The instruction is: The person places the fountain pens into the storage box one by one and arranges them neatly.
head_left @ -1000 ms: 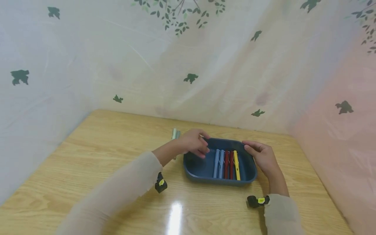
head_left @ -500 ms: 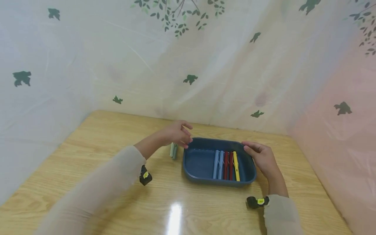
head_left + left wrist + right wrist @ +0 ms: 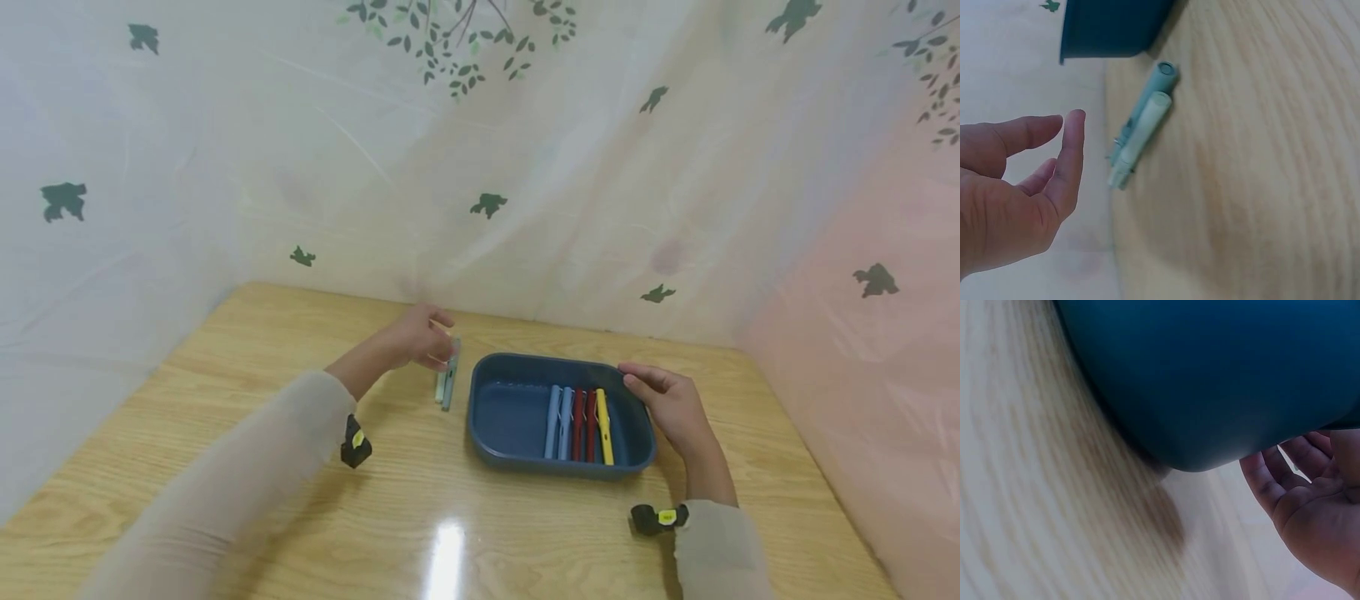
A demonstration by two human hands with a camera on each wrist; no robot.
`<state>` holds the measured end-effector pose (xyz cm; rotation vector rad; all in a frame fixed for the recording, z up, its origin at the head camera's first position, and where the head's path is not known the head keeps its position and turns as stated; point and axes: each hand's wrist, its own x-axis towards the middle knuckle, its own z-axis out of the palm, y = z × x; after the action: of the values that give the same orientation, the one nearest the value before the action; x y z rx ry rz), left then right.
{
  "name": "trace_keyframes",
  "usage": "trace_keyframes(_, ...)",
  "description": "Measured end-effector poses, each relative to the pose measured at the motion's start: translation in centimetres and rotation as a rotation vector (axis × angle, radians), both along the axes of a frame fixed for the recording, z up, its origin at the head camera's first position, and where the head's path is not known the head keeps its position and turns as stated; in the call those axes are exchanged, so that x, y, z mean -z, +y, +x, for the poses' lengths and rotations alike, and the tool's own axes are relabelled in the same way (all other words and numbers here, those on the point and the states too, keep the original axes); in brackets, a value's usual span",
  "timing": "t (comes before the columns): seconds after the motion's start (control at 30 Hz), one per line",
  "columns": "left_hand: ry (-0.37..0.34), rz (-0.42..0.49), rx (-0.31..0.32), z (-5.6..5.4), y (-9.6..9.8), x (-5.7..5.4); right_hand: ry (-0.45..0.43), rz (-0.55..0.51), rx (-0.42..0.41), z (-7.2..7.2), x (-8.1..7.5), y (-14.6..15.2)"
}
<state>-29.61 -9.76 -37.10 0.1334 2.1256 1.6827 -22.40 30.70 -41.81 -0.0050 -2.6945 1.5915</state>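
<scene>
Two pens lie side by side on the table left of the blue box: a pale mint pen (image 3: 1142,134) and a grey-green pen (image 3: 450,386). My left hand (image 3: 422,337) is over their far ends with fingers loosely bent. In the left wrist view a gap shows between that hand (image 3: 1029,181) and the pens, and it holds nothing. At the box's far right corner, my right hand (image 3: 671,406) grips the rim of the dark blue box (image 3: 517,457). Inside the box stand in a row two blue pens (image 3: 558,422), two dark red pens (image 3: 584,425) and a yellow pen (image 3: 604,427).
The wooden table (image 3: 360,517) extends in front of and to the left of the box. Behind it hangs a pale curtain (image 3: 360,192) with printed leaves and birds, close to the table's back edge.
My left hand has moved left from above the box, out past its rim, to the green pens. The right hand has stayed on the box corner. The pens in the box have not moved.
</scene>
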Motion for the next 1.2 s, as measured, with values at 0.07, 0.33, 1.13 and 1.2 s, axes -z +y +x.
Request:
trace_keyframes(0.07, -0.016, 0.012, -0.017, -0.2, -0.2, 0.7, 0.001, 0.001, -0.002, 0.0, 0.0, 0.0)
trace_keyframes(0.33, -0.01, -0.073, -0.065, -0.6, -1.0, 2.4, 0.005, 0.01, 0.004, 0.1, 0.0, -0.1)
trace_keyframes(1.13, 0.009, -0.219, -0.023, -0.8, -1.3, 4.0, -0.007, -0.012, 0.016, 0.5, 0.2, -0.2)
trace_keyframes(1.2, 0.017, -0.227, -0.012, -0.6, -1.5, 3.8, -0.009, -0.016, 0.016, 0.5, 0.2, -0.2)
